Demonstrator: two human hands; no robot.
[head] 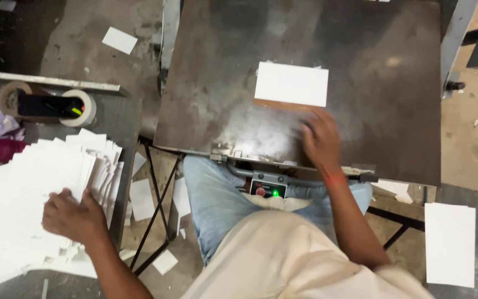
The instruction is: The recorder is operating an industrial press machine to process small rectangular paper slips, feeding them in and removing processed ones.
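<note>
My left hand (73,217) rests with curled fingers on a fanned pile of white cards (40,182) on the table at my left. My right hand (321,137) lies blurred on the dark metal plate (217,83) in front of me, just below a white rectangular card (291,83). That card sits on a brown board whose edge shows under it. Fingers of the right hand spread over the plate, with nothing gripped that I can see.
A control box with a red button and green light (268,188) sits under the plate's near edge. Tape rolls (81,108) stand at the left. A stack of white cards (449,243) lies at the right. Loose cards litter the floor (120,40).
</note>
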